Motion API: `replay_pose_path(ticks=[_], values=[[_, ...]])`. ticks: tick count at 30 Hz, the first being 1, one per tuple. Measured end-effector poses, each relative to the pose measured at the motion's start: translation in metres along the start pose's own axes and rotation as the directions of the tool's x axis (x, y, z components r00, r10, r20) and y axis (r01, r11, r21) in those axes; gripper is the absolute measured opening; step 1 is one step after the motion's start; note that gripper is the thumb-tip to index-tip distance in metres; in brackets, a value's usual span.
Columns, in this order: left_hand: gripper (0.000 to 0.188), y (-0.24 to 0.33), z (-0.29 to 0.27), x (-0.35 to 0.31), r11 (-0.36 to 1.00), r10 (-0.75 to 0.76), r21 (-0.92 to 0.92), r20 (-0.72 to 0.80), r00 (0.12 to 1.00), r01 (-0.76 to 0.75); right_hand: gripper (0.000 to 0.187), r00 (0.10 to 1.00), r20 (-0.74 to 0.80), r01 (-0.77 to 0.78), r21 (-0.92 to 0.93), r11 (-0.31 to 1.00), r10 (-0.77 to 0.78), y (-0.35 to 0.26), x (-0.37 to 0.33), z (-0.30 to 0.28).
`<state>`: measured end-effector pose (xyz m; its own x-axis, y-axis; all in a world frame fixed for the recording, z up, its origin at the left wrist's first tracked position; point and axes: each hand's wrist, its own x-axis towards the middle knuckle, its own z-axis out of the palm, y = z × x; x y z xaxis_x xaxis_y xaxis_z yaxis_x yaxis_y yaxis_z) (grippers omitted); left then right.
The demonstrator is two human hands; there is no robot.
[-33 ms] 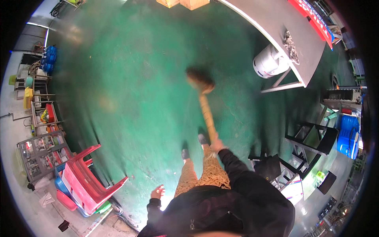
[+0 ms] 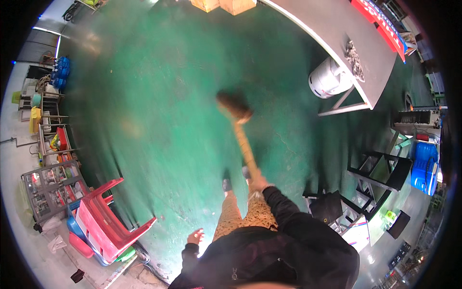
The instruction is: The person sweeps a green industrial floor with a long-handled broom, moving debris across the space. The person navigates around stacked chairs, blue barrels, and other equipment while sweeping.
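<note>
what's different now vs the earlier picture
The broom has swung left and slightly toward the person, and the right hand gripping its handle shifted slightly the same way. Nothing was taken hold of or let go: the left hand stays empty. The red stool and silver canister stayed put.

We see the glossy green painted floor (image 2: pixel 163 120) glowing brightest around its middle, with the view fading to black corners. The long grey tabletop (image 2: pixel 337 24) curves with distortion; the brown-headed, tan-handled broom (image 2: pixel 242 137) blurs; dark shadows streak beside the red plastic stool (image 2: pixel 106 219).
</note>
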<state>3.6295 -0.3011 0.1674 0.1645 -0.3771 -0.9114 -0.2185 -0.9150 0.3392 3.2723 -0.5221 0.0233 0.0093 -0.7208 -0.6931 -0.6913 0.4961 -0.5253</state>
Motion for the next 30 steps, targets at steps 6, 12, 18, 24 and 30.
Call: replay_pose_path(ticks=[6, 12, 18, 24, 30], values=[[0.026, -0.007, 0.014, 0.073, 0.754, 0.493, 0.39, 0.196, 0.848, -0.529, 0.02, 0.788, 0.614, -0.471, 0.646, 0.601, -0.043, -0.124, -0.01, -0.057], [0.036, 0.063, -0.042, 0.136, 0.947, 0.322, 0.001, -0.007, 0.947, -0.322, 0.017, 0.814, 0.578, -0.393, 0.627, 0.672, -0.063, -0.191, 0.024, -0.156], [0.03, 0.188, -0.051, 0.165, 0.927, 0.094, -0.352, -0.112, 0.989, -0.128, 0.017, 0.954, 0.297, -0.25, 0.875, 0.414, -0.052, -0.14, 0.097, -0.292], [0.033, 0.289, -0.025, 0.176, 0.954, -0.051, -0.298, -0.128, 0.99, 0.011, 0.017, 0.962, -0.207, 0.2, 0.086, 0.976, -0.179, -0.097, 0.246, -0.467], [0.032, 0.363, 0.024, 0.153, 0.952, -0.04, -0.304, 0.022, 0.999, 0.045, 0.019, 0.985, -0.122, 0.018, 0.783, 0.621, 0.124, -0.092, 0.399, -0.605]])
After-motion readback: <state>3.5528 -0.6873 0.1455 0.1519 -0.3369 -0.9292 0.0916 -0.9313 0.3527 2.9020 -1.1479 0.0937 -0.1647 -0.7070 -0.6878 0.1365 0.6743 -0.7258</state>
